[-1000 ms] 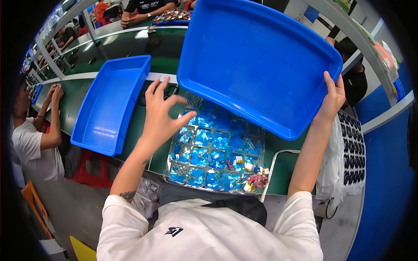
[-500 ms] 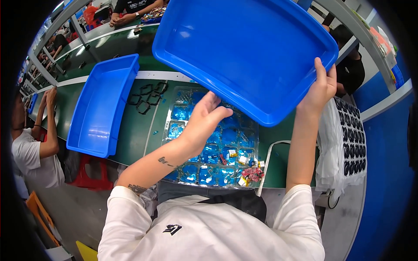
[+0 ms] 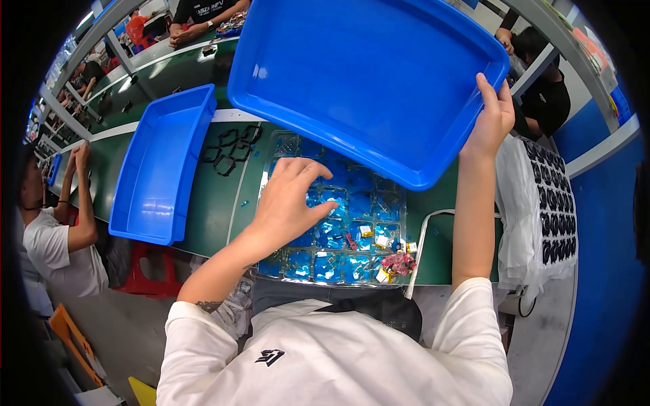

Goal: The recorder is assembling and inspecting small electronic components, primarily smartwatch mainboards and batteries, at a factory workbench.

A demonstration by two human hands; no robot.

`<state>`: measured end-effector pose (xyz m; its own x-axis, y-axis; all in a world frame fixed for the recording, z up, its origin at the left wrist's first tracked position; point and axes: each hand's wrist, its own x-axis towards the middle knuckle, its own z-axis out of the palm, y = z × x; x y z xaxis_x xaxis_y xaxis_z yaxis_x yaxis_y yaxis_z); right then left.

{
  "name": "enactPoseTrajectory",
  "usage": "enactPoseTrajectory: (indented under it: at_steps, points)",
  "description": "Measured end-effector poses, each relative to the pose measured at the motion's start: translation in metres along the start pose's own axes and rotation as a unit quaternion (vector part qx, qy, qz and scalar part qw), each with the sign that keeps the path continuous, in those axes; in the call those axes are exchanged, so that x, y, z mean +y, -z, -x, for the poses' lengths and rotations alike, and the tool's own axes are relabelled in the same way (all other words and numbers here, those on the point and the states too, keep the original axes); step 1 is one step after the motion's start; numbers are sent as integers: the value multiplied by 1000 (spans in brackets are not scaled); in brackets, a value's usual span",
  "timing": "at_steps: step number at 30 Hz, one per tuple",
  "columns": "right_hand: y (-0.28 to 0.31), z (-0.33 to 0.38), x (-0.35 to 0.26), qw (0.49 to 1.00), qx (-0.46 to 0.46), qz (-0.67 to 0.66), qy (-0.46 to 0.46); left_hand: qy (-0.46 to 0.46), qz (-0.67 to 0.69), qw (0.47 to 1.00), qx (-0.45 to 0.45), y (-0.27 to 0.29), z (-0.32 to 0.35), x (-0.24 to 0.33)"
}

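My right hand [image 3: 492, 118] grips the right edge of a large blue plastic tray [image 3: 365, 81], with its thumb over the rim. The tray is held up tilted over the bench, its inside bare. My left hand [image 3: 288, 199] holds nothing; its fingers and thumb are spread apart just below the tray's lower edge. Beneath it lies a clear compartment tray [image 3: 286, 140] filled with shiny blue film pieces, partly hidden by the hand and the blue tray. Small white-and-yellow pieces [image 3: 366, 231] and a crumpled red clump [image 3: 398, 263] lie at its near right corner.
A second blue bin [image 3: 152, 186] stands at the left, beside several black frames [image 3: 228, 147] on the green bench [image 3: 203, 220]. At right, white plastic sheeting [image 3: 516, 216] borders a rack of black round parts [image 3: 555, 203]. Grey metal posts [image 3: 602, 147] and co-workers [image 3: 64, 233] surround the bench.
My left hand has come away from the blue tray's lower edge, moving left and toward me, and its fingers have spread. The tray has shifted slightly left and up in my right hand.
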<state>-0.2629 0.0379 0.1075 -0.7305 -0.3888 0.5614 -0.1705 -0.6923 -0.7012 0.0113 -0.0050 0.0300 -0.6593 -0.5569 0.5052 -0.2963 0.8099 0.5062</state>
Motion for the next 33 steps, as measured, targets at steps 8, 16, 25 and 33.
enactPoseTrajectory:
  at_steps: [8, 16, 25, 33]
  points:
    - [2, -4, 7, 995, 19, -53, -80, -13, -43, 999, 24, 7, -4, -7]
    - [-4, 7, 9, 992, 12, -53, -115, 216, 313, 921, -89, -24, -22, 9]
    - [23, -14, 6, 987, 2, -39, -157, -25, -5, 999, 21, 8, 8, -1]
    - [103, -17, 80, 910, -33, 16, -413, -35, 26, 997, -67, 34, 98, -1]
